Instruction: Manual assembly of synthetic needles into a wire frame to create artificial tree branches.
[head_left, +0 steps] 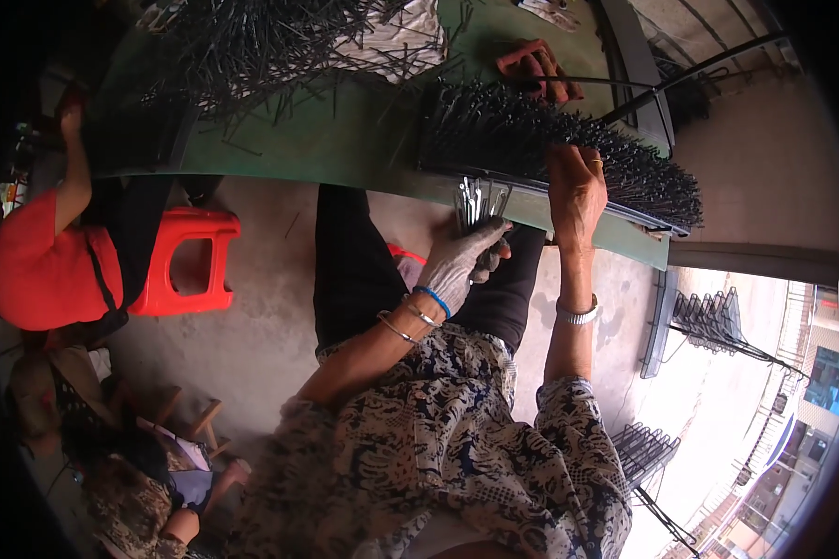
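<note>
My left hand (466, 256), in a grey glove with bare fingertips, is closed round a bundle of thin silvery metal rods (478, 203) that stick up from the fist, just in front of the table edge. My bare right hand (578, 191) reaches over the front edge of a long rack (494, 126) densely filled with upright black rods. Its fingers are bent and pressed together at the rods; whatever they pinch is hidden. The rack lies along the right part of the green table (280, 149).
A heap of loose black rods (261, 47) lies on a pale cloth (401, 42) at the far left of the table. Behind the rack sits a reddish cloth (536, 67). A red plastic stool (191, 261) and two other people are at the left. Wire racks (713, 317) stand at the right.
</note>
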Motion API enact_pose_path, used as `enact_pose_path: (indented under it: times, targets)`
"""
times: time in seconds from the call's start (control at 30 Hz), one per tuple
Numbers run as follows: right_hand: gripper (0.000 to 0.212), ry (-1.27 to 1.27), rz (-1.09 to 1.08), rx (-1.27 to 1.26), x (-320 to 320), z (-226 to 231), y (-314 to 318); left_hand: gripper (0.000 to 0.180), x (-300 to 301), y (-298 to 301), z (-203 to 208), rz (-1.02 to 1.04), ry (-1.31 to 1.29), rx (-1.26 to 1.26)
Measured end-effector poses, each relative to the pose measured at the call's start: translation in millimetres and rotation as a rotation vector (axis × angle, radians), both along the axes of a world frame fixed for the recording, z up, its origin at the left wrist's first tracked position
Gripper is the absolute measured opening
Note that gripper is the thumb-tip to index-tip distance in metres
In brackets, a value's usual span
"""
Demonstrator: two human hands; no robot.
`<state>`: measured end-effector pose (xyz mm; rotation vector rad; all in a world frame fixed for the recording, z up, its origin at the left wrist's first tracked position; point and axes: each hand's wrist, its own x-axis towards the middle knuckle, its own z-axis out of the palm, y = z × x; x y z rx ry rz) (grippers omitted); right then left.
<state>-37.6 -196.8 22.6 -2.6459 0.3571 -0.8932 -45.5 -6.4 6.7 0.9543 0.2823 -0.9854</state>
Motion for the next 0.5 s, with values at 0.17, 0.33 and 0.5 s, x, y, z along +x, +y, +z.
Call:
enact_pose_path:
  times: [0.17,0.33,0.5]
  targets:
    - [0.016,0.043,0.036,0.353,-21,12,10,0.020,1,3,4,-0.007,-0.042,0.023]
    - [0.013,0.265,0.297,0.920,-36,21,31,0.021,0,1,0,-0.006,-0.061,-0.046]
    - [0.009,0.151,0.231,0.793,-32,26,23,0.024,10,-3,-9,0.086,0.001,0.011]
